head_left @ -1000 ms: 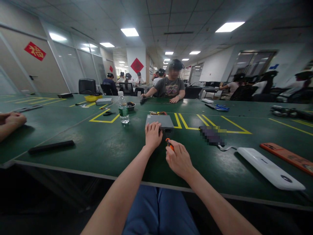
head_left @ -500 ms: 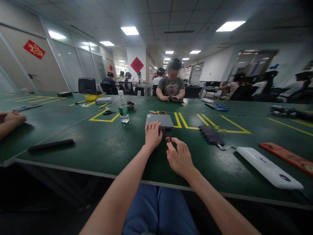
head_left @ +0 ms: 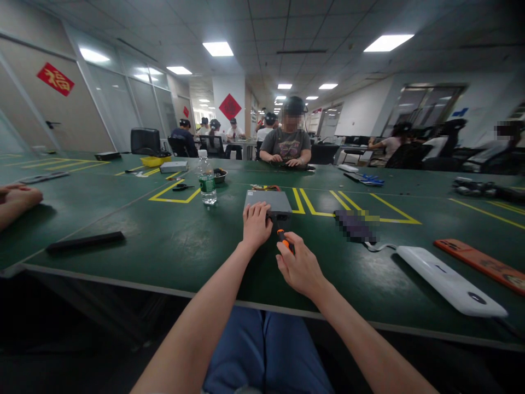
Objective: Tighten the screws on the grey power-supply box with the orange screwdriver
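Observation:
A grey metal computer power supply (head_left: pixel 276 201) lies on the green table in front of me, its socket side facing me and its coloured wires at the back. My left hand (head_left: pixel 256 223) grips its near left corner, fingers over the top and thumb at the front face. Just in front of the socket is an orange and black screwdriver (head_left: pixel 283 236). It is held in my right hand (head_left: pixel 301 264), between thumb and fingers. The screwdriver's tip is too hidden to tell whether it touches the case.
Left of the power supply stands a water bottle (head_left: pixel 207 179), near a small bowl (head_left: pixel 220 175). A black bar (head_left: pixel 85 242) lies at left, beside another person's hand (head_left: pixel 20 201). At right are a white power bank (head_left: pixel 449 279) and an orange phone (head_left: pixel 484 260). A person (head_left: pixel 287 142) sits opposite.
My right hand has shifted slightly left and its fingers have moved on the screwdriver, showing more of its handle. My left hand and the power supply stay put. The person opposite has moved their hands.

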Demonstrator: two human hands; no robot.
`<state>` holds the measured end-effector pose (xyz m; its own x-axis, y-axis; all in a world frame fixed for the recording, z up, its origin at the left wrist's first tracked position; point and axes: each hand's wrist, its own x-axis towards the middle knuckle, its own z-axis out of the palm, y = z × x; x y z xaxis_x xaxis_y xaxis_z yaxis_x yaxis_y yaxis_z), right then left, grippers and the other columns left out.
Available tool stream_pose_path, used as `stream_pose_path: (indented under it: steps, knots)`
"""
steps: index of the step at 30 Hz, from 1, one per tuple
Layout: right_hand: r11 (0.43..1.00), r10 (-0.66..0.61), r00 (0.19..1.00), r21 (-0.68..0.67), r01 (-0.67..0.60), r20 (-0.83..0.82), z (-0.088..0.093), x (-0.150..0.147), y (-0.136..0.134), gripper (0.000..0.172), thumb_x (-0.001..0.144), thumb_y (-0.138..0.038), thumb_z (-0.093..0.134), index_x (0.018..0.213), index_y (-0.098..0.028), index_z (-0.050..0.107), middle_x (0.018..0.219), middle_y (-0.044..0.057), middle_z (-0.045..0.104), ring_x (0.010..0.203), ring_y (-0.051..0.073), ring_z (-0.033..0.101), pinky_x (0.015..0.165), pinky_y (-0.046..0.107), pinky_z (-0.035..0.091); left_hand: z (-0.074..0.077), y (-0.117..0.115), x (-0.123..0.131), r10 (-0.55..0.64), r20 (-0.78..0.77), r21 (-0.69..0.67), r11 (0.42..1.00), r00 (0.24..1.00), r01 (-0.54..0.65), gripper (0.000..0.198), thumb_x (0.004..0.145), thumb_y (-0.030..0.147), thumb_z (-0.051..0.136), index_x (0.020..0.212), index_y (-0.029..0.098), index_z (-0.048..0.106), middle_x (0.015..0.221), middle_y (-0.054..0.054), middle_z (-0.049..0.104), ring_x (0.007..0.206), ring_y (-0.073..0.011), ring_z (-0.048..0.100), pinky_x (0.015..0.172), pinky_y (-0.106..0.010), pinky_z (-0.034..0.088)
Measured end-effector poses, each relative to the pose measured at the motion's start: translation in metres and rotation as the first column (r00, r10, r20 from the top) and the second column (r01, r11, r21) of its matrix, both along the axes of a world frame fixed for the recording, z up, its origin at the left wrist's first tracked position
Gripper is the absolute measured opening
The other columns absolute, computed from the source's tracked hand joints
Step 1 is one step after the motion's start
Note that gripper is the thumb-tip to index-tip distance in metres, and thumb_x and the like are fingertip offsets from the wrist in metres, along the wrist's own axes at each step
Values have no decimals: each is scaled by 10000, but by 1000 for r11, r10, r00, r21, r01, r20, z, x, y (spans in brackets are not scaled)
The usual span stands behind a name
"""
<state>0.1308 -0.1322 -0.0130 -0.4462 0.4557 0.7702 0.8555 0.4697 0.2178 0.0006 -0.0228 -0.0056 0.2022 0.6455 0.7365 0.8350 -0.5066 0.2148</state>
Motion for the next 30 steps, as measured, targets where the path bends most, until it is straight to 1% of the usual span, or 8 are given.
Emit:
stream_pose_path:
  steps: [4, 9, 12, 15, 18, 20, 25, 30]
  knots:
    - [999, 25, 998, 42, -28, 63, -2, 2, 0, 301, 846, -181, 419, 1140, -176, 484, 1087, 146, 499, 921, 184, 540, 742, 297, 468, -1, 0, -2, -5, 6, 6, 1000, 1000, 5, 352, 769, 200, 466, 1118, 251, 484, 1236, -14, 514, 1206, -179, 386, 1093, -391, 172]
    - [992, 27, 999, 122, -32, 46, -2, 5, 0, 186, 836, -279, 516, 1001, -215, 571, 996, 112, 569, 829, 154, 571, 718, 272, 449, 0, -3, -5, -14, -4, -5, 1000, 1000, 14, 353, 761, 208, 478, 1109, 259, 488, 1236, -10, 514, 1205, -184, 389, 1088, -397, 183]
    - [995, 45, 999, 87, -47, 26, 0, 3, -1, 171, 830, -277, 517, 971, -202, 579, 1024, 122, 549, 922, 177, 552, 760, 293, 454, 0, -4, -6, -8, -11, -10, 1000, 1000, 7, 364, 757, 202, 476, 1117, 253, 486, 1241, -13, 510, 1209, -188, 386, 1089, -402, 180]
    - [995, 95, 995, 0, -95, 44, 2, 1, -3, 219, 829, -260, 470, 1007, -177, 566, 1092, 151, 500, 1011, 217, 508, 796, 340, 466, 0, -4, -5, -7, -16, -11, 1000, 1000, 7, 378, 749, 192, 477, 1122, 251, 481, 1250, -15, 504, 1214, -187, 381, 1089, -402, 178]
    - [990, 129, 991, -66, -126, 42, 3, 0, -5, 295, 821, -246, 428, 1076, -146, 537, 1126, 170, 467, 1023, 233, 495, 792, 356, 476, 0, -4, -5, -8, -17, -9, 1000, 1000, 8, 383, 745, 190, 483, 1123, 252, 479, 1257, -15, 499, 1217, -187, 377, 1091, -398, 174]
    - [990, 127, 991, -62, -124, 47, 4, 0, -6, 317, 836, -248, 415, 1117, -140, 517, 1142, 171, 465, 1027, 225, 497, 788, 340, 479, 0, -5, -5, -8, -17, -10, 1000, 1000, 8, 389, 743, 191, 486, 1127, 250, 477, 1257, -17, 498, 1216, -190, 378, 1092, -401, 171]
    - [988, 149, 982, 23, -152, 114, 7, 0, -7, 314, 841, -292, 487, 1121, -156, 534, 1156, 147, 526, 920, 188, 539, 778, 323, 460, 1, -5, -5, -11, -15, -12, 1000, 1000, 11, 394, 743, 184, 478, 1133, 241, 477, 1263, -20, 494, 1221, -187, 373, 1092, -403, 167]
    - [975, 211, 967, 46, -220, 140, 5, 1, -6, 230, 813, -162, 518, 1029, -205, 584, 1142, 70, 580, 795, 143, 540, 730, 295, 456, 1, -6, -5, -5, -20, -20, 1000, 1000, 5, 389, 751, 186, 471, 1136, 242, 476, 1265, -17, 492, 1223, -189, 370, 1094, -408, 161]
